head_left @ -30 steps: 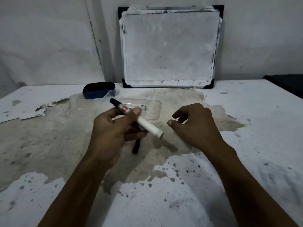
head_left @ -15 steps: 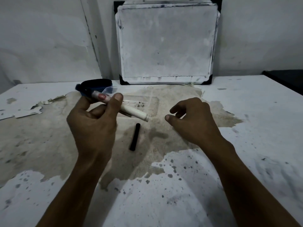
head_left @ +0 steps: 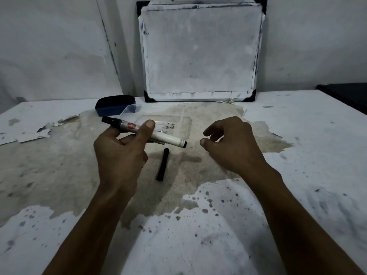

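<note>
A marker (head_left: 168, 138) is held in the left hand (head_left: 121, 157), raised above the tabletop (head_left: 297, 147) and tilted, with its black-capped end pointing up and to the left and its dark lower end pointing down to the right. The thumb is pressed across the white barrel just beside a red label, and the fingers are curled beneath it. The right hand (head_left: 236, 149) is held in the air near the marker's lower end but apart from it; its fingers are loosely curled, the thumb and forefinger are set slightly apart, and nothing is gripped by it.

A slim black stick (head_left: 162, 164) is seen lying on the worn, brownish patch of the tabletop, just below the marker and between the two hands, untouched by either. A clear plastic container (head_left: 130, 108) is set on the tabletop behind the marker, and a dark blue eraser (head_left: 114, 105) is placed at its far left corner; whether the two are touching cannot be told. A smudged whiteboard (head_left: 200, 50) with black corner pieces is propped upright against the wall at the back edge of the tabletop
</note>
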Motion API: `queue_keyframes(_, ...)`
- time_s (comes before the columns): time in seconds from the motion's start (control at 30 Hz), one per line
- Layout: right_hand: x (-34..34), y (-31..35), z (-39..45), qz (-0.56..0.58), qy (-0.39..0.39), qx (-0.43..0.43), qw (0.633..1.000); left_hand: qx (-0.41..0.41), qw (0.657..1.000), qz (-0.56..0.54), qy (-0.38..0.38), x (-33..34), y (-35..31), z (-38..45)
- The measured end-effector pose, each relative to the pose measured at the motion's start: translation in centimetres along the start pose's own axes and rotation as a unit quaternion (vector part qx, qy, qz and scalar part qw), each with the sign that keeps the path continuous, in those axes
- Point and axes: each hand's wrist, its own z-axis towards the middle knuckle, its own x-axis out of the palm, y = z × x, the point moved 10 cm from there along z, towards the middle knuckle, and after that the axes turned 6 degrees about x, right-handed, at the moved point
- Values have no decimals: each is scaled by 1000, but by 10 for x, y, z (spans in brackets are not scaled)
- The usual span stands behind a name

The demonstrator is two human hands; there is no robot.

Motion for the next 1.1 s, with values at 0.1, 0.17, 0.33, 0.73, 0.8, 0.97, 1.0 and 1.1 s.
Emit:
queue_keyframes(0.1,1,2,-1,9,0,-12,1000,-32,999,-36,-13,-5,2,3)
queue_keyframes(0.17,-1,4,-1,11,-2,-22,1000,-43,998,-40,-9,-6,4,4)
queue_keyframes(0.33,1,33,-12,50,51,-123,990,-44,998,-38,-2,-5,5,5)
queue_keyframes(0.73,-4,55,-21,121,21,-201,972,-51,998,-47,6,-5,9,6)
queue_keyframes(0.8,-4,56,-21,128,24,-202,971,-51,998,-48,7,-6,9,7)
queue_keyframes(0.97,-5,57,-22,143,24,-206,968,-57,997,-61,-8,-13,10,11)
queue_keyframes(1.0,-6,56,-22,149,20,-202,968,-59,996,-63,-13,-16,10,13)
queue_keyframes(1.1,-11,53,-22,178,7,-190,965,-70,994,-66,-45,-29,10,19)
